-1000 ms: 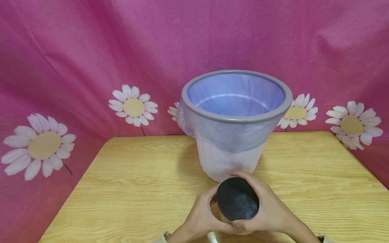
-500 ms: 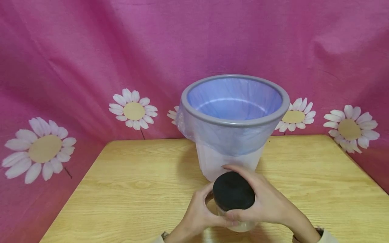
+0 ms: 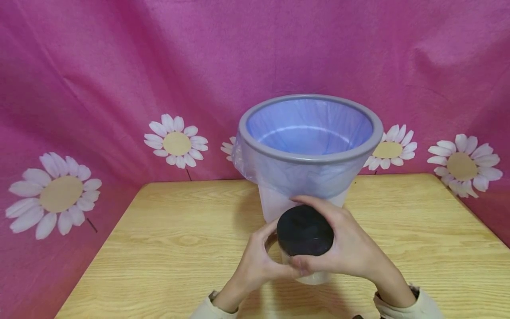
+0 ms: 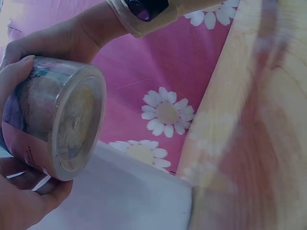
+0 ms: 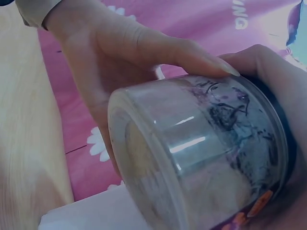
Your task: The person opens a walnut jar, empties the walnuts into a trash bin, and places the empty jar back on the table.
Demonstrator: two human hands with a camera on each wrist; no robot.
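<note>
A clear plastic jar (image 5: 192, 143) with a printed label and pale contents is held between both hands, tilted, its black lid (image 3: 305, 230) facing up toward the head camera. My right hand (image 3: 350, 243) grips the lid, with thumb on the near side and fingers over the far side. On the other side, my left hand (image 3: 255, 261) curls round the jar's body just under the lid, thumb in front. The wrist views show the jar's round base (image 4: 79, 120) held off the table. Close behind the jar in the head view stands a white bin (image 3: 275, 201).
A grey ring (image 3: 311, 158) holds a translucent bluish-purple liner bag (image 3: 247, 161) over the bin's mouth. The wood-grain table (image 3: 167, 239) carries the bin near its back edge. A pink cloth (image 3: 199, 57) printed with daisies hangs behind and at the sides.
Both hands have lifted the jar up and forward, closer to the bin in the head view. More of its lower body shows beneath the fingers, and the lid remains on.
</note>
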